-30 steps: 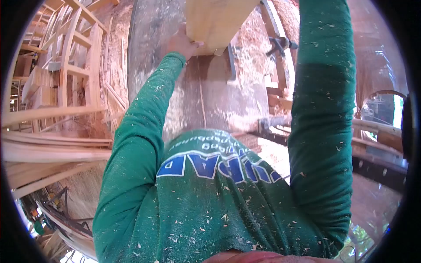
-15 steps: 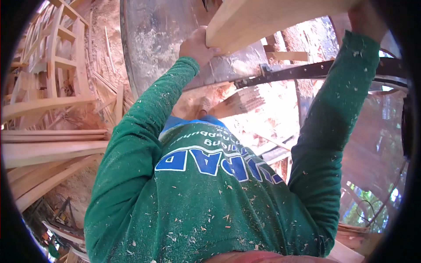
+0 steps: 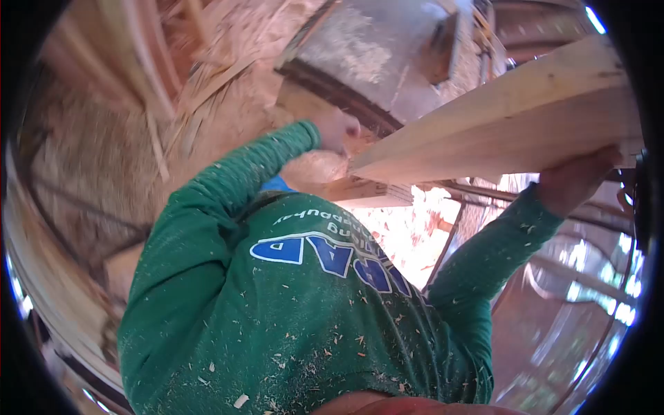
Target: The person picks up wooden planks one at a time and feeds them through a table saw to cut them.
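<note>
A thick pale wooden plank [image 3: 498, 117] slants across the right side, its narrow near end close to my body. Against its lower edge toward the far right, my right hand [image 3: 579, 181] grips it from below, with part of the fingers hidden behind the wood. My left hand [image 3: 335, 133] is just left of the plank's near end, apart from it as far as I can see. Blur smears its fingers, and no held object shows there. Beyond the left hand lies the worn metal machine table [image 3: 353, 52], dusted with sawdust.
Wood shavings and thin offcuts [image 3: 218, 86] litter the floor at the upper left. Blurred upright timbers [image 3: 114, 52] stand there too. Below the plank runs a dark bar [image 3: 477, 192]. A curved brown panel [image 3: 553, 332] is at the lower right.
My left hand has come off the plank's end and dropped lower. The plank has swung right and down in my right hand. The view has turned, shifting the machine table up and right.
</note>
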Tool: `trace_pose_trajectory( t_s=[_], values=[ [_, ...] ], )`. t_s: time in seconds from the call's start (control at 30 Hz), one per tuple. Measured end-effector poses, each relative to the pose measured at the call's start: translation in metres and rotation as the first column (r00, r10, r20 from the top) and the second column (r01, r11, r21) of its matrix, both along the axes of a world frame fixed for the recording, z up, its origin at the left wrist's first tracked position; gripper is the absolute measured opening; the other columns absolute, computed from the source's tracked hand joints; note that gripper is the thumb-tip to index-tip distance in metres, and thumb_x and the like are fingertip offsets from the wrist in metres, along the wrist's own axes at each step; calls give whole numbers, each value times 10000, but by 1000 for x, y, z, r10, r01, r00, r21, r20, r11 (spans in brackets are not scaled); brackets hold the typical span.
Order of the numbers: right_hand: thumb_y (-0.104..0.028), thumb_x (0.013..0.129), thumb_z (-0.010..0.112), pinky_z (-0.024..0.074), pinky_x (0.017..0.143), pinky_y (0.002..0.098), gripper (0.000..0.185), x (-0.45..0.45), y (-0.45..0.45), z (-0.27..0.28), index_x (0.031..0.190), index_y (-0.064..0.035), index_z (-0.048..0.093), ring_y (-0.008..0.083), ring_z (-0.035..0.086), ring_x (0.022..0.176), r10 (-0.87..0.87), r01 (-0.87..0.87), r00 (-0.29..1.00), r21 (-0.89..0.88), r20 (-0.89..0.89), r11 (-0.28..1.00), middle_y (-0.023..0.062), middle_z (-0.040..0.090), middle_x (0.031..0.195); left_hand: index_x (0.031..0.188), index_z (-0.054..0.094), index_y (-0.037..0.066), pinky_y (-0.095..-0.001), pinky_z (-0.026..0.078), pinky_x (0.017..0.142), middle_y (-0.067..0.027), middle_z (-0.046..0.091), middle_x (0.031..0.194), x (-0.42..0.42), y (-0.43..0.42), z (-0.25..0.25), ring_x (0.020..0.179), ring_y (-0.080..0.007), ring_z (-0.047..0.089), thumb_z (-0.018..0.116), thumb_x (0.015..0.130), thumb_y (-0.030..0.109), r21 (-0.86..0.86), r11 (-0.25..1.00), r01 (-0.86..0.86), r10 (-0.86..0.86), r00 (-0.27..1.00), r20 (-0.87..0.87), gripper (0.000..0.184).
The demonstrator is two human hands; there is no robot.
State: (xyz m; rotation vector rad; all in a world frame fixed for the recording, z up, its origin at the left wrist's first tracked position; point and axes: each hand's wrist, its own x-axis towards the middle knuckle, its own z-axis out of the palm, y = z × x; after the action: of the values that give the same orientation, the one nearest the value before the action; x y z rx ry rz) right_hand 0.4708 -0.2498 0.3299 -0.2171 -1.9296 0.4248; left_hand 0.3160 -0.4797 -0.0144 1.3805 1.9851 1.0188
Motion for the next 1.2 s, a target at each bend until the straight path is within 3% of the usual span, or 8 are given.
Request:
trace_pose_trajectory(
  t_s=[0.07,0.13,0.17,0.2,0.5,0.57,1.0,1.2],
  values=[
    [-504,1041,527,506,953,426,588,15,5,-34,1362,-13,504,226,620,1092,-158,50,976,555,148,830,143,609,1232,1109,652,97,-318,553,814,-37,709,1044,-8,-51,-27,935,-132,676,852,745,199,167,963,-211,210,977,24,427],
    [-407,1032,591,513,933,406,516,16,-22,-97,1315,21,537,225,623,1082,175,-221,969,298,175,929,136,621,1241,1158,662,124,-344,562,774,-5,711,1120,0,-141,49,909,-155,690,788,843,148,156,857,-492,246,654,715,341],
    [-343,1022,633,519,914,392,469,9,-59,-127,1281,41,557,224,628,1074,539,-522,841,-345,-53,780,133,633,1232,1181,652,121,-391,566,765,-66,731,1127,3,-180,74,942,-225,721,779,819,164,240,761,-603,190,561,806,386],
    [-283,1009,663,519,894,347,394,12,-117,-121,1212,47,593,201,635,1051,555,-519,819,-226,143,824,114,661,1178,1205,634,112,-394,559,786,-82,721,1141,17,-221,103,964,-237,712,790,803,203,285,714,-640,173,555,814,440],
    [-363,627,969,576,853,339,907,96,-300,-252,1292,46,508,192,674,1028,953,-695,112,-664,282,278,124,692,1133,1418,468,32,-420,502,983,-233,630,1266,236,-343,223,1159,-345,634,882,657,551,-139,847,-514,513,857,-47,1010],
    [-357,647,968,574,859,325,934,134,-338,-274,1322,50,467,206,688,987,977,-706,-26,-695,213,133,123,687,1116,1207,640,103,-463,573,781,-169,738,1002,298,-347,191,917,-336,726,824,731,408,-176,722,-669,647,743,-172,595],
    [-359,812,820,530,940,416,631,209,-388,-367,1327,-67,603,321,670,1129,483,-459,-557,-735,676,499,174,694,1218,1298,629,161,-493,550,847,-178,720,1081,470,-412,4,973,-386,694,693,704,191,-551,533,-642,754,656,-34,599],
    [-398,873,741,568,880,422,521,267,-243,-434,1234,-35,644,323,729,954,219,-322,-475,-400,852,858,187,753,1015,1318,622,158,-482,550,891,-160,714,1148,556,-476,-67,1011,-381,689,711,696,217,-578,395,-714,876,482,3,631]
  ],
)
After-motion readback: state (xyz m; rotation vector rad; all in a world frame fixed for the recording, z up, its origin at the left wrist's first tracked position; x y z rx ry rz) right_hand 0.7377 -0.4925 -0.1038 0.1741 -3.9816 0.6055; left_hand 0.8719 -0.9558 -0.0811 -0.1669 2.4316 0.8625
